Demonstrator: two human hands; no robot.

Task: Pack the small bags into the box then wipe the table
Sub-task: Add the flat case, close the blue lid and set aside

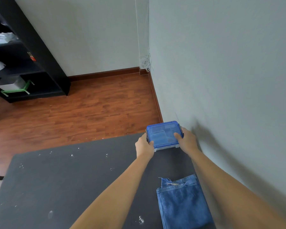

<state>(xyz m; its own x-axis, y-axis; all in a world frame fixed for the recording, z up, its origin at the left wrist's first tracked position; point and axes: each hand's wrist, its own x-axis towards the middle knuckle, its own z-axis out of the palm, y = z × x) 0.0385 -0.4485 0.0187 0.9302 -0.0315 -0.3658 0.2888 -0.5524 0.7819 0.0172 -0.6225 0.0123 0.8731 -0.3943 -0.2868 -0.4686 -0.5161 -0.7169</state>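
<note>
we see a small box (163, 135) with a translucent blue lid at the far right corner of the dark grey counter (73, 179), close to the grey wall (221, 80). the lid is on; pale shapes show through it, but we cannot tell what they are. the clear base shows as a thin strip under the lid's near edge.

left hand (144, 146): wrapped around the box's left end, thumb on top of the lid near its near-left corner, fingers curled over the side. right hand (186, 139): gripping the box's right end, thumb lying on the lid, fingers down the side next to the wall. both forearms reach out from the bottom of the view. we cannot tell whether the box rests on the counter or is slightly lifted.

a folded blue terry cloth (182, 202) with a frayed far edge lies on the counter between the forearms, nearer to us than the box and well apart from it, along the right edge.

white crumbs or specks (141, 219) are scattered over the counter in several patches, plus a pale smudge near the bottom left.

beyond the counter: reddish wooden floor (81, 109), a black shelf unit (31, 63) at the left, a coiled white cable (145, 63) in the room corner.
</note>
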